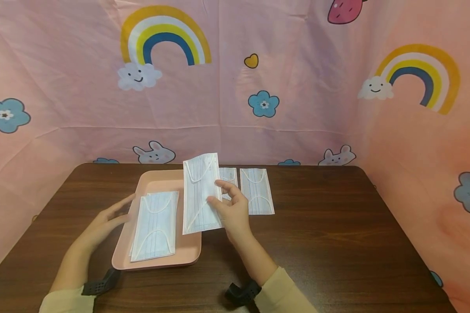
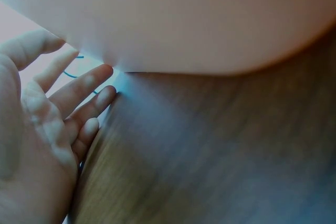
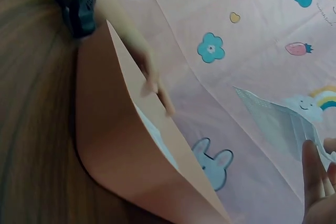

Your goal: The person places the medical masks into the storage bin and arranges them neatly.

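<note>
Head view is showing a pink printed cloth [image 1: 317, 117] hanging behind and beside a dark wood-grain surface [image 1: 321, 252]. On it, left of centre, a shallow pink tray [image 1: 189, 250] is sitting. Inside, a stack of pale blue masks [image 1: 154, 226] is lying towards the left wall, at least two deep, edges slightly offset; the full count is not showing. The tray's pink floor is showing right of the stack.

Of the two hands, the left hand [image 1: 105, 224] is holding nothing, its fingers extending loosely at the tray's left rim; whether they are pressing it, I cannot tell. The right hand [image 1: 235, 211] is pinching a single mask [image 1: 199, 195] between thumb and fingers by its right long edge, holding it raised over the tray's right part. Beyond that hand, a flat mask [image 1: 256, 191] is resting on the surface, and a partly hidden mask [image 1: 228, 174] is lying just left of it.

Each mask is probably feeling very light, soft and bendable, and perhaps sliding easily over its neighbours; a gentle pinch on the long edge seems best. Smallest, the thin white ear loops [image 1: 196, 181] are curving across the faces and could be snagging fingertips.
</note>
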Demonstrator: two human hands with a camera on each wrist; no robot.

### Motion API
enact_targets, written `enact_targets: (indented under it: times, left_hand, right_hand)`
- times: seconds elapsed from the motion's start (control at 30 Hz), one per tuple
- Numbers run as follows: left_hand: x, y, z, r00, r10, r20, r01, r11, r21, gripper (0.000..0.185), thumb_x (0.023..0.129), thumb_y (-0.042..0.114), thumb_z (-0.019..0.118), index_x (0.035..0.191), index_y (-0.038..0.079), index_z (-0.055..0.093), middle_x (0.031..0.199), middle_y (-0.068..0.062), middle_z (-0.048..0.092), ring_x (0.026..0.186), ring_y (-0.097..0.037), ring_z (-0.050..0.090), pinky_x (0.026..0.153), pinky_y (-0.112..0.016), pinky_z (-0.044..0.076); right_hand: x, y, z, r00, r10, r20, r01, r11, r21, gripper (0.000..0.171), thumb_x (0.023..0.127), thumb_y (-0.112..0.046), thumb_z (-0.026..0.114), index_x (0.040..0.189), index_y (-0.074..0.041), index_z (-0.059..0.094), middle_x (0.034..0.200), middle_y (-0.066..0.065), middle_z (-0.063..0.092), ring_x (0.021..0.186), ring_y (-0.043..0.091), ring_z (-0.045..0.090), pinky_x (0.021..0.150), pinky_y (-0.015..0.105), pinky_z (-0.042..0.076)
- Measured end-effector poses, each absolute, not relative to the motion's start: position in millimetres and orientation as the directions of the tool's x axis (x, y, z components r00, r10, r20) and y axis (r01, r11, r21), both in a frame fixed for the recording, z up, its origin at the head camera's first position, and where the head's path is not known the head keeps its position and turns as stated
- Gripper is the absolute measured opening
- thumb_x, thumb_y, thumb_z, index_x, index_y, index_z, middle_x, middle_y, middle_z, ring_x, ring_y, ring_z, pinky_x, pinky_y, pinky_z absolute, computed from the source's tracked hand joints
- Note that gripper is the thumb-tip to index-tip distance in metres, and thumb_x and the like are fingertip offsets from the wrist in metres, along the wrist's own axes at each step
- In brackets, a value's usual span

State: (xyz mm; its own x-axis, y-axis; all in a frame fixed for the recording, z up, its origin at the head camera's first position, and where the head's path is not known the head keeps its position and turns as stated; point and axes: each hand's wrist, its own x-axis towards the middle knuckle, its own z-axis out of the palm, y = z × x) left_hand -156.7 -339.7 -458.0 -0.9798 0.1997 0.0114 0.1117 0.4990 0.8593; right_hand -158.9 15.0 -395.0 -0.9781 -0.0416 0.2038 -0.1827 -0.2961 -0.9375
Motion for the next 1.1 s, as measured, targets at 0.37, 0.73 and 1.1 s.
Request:
enact_targets:
  times: [0.37, 0.73, 1.1]
  left_hand:
    - [-157, -336, -456, -0.978, 0.209, 0.016, 0.121, 0.499, 0.858, 0.059, 0.098, 0.021, 0.056, 0.151, 0.012, 0.031, 0.151, -0.024, 0.026, 0.132, -0.043, 0.028, 0.096, -0.026, 0.036]
    - [-158, -337, -459, -0.975, 0.218, 0.040, 0.148, 0.504, 0.851, 0.057, 0.099, 0.020, 0.055, 0.150, 0.011, 0.032, 0.148, -0.026, 0.030, 0.109, 0.005, 0.043, 0.084, -0.011, 0.037]
    - [-157, -339, -459, -0.978, 0.204, 0.033, 0.138, 0.526, 0.839, 0.058, 0.098, 0.022, 0.055, 0.150, 0.013, 0.032, 0.149, -0.024, 0.030, 0.110, 0.002, 0.042, 0.083, -0.011, 0.036]
  right_hand:
    - [-152, -18, -408, -0.985, -0.078, 0.154, -0.121, -0.324, -0.938, 0.039, 0.081, 0.007, 0.071, 0.117, -0.006, 0.064, 0.105, 0.007, 0.050, 0.070, 0.015, 0.067, 0.061, 0.028, 0.055]
    - [-147, -44, -416, -0.985, -0.075, 0.158, -0.134, -0.250, -0.959, 0.037, 0.078, 0.004, 0.075, 0.112, -0.007, 0.067, 0.101, 0.000, 0.055, 0.048, 0.001, 0.046, 0.052, 0.016, 0.048]
    - [-150, -66, -421, -0.986, -0.124, 0.112, -0.090, -0.165, -0.982, 0.035, 0.075, 0.007, 0.076, 0.107, -0.006, 0.069, 0.088, -0.004, 0.051, 0.048, 0.001, 0.042, 0.048, 0.016, 0.045]
